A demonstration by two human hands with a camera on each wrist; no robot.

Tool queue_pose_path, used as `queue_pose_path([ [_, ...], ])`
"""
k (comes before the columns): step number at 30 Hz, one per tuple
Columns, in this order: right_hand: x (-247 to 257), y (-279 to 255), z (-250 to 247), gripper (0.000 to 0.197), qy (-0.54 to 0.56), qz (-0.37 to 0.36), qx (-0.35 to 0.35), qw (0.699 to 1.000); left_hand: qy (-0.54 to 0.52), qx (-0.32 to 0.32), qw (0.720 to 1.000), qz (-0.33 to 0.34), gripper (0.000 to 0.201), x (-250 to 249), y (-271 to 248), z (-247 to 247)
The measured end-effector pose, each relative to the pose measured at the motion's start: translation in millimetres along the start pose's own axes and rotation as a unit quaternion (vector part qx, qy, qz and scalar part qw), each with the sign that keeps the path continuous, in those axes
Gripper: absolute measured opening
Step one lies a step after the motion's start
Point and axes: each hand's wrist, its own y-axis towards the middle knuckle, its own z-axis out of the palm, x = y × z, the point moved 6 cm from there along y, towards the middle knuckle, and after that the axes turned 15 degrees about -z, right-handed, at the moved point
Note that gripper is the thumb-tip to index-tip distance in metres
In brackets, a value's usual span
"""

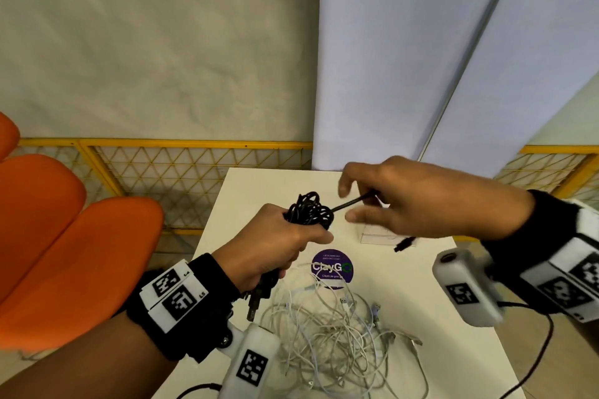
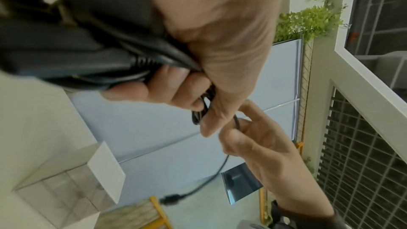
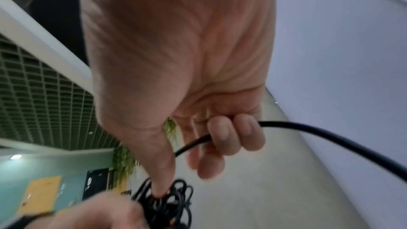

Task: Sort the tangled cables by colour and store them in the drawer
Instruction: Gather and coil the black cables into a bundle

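Fingers of left hand point(image 1: 275, 246) clench black cable bundle point(image 1: 310, 209); right hand point(image 1: 418, 197) pinches its loose end.

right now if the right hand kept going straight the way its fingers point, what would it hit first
Most likely the black cable bundle gripped in the left hand. The right hand points at it along the strand it holds, with its thumb already reaching the loops in the right wrist view; exact depth is unclear.

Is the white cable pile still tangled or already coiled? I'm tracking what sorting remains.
Tangled. The white cables lie in a loose, crisscrossing heap on the table, no neat loops, neither hand touching them.
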Motion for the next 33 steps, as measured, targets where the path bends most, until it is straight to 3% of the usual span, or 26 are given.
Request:
queue_pose_path([
  [2,-5,-3,-11,0.017,0.028,0.014,-0.052,0.998,-0.034,-0.018,0.999,-0.003,0.044,2,3,-5],
  [8,-15,-2,-8,0.022,0.08,0.071,-0.144,0.984,-0.14,-0.038,0.989,0.019,0.053,-12,3,-8],
  [19,-5,4,14,0.012,0.139,0.131,-0.208,0.959,-0.284,-0.019,0.959,-0.003,0.047,-26,8,5],
  [27,15,16,32,0.016,0.189,0.138,-0.213,0.948,-0.339,0.033,0.94,0.034,0.039,-34,12,19],
  [33,10,17,33,0.02,0.19,0.139,-0.219,0.947,-0.33,0.075,0.938,0.071,0.018,-38,10,19],
])
